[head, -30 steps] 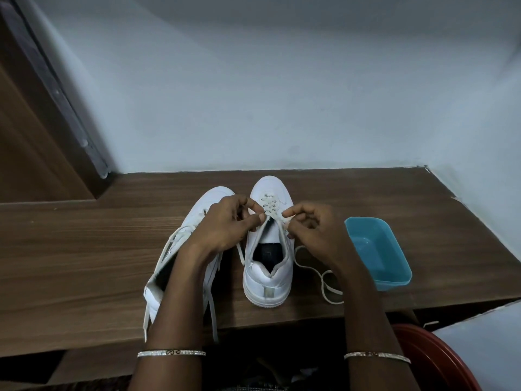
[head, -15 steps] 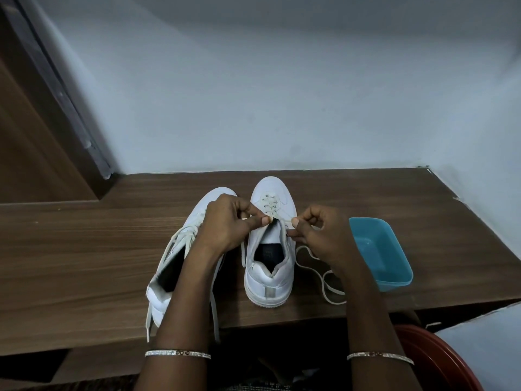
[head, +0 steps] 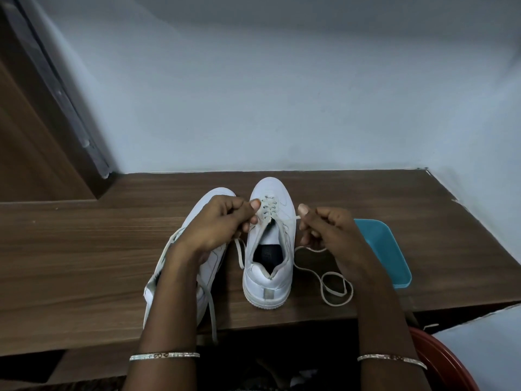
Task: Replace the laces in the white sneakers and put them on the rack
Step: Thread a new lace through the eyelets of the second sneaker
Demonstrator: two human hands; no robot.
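Note:
Two white sneakers stand on the wooden table (head: 84, 249), toes toward the wall. The right sneaker (head: 266, 277) is upright with its lace threaded through the front eyelets. My left hand (head: 220, 224) pinches the left strand of the lace beside the eyelets. My right hand (head: 327, 230) pinches the right strand and holds it taut away from the shoe. The loose rest of the lace (head: 335, 289) curls on the table under my right wrist. The left sneaker (head: 205, 266) lies partly hidden under my left forearm, its lace hanging over the table edge.
A teal plastic tub (head: 386, 255) sits on the table just right of my right hand. A red round object (head: 448, 365) shows below the table at the bottom right. A pale wall bounds the table at the back and right; a wooden panel stands at the left.
My hands have drawn apart, the right one moving right and pulling the lace tight through the eyelets. The loose loop on the table has shifted.

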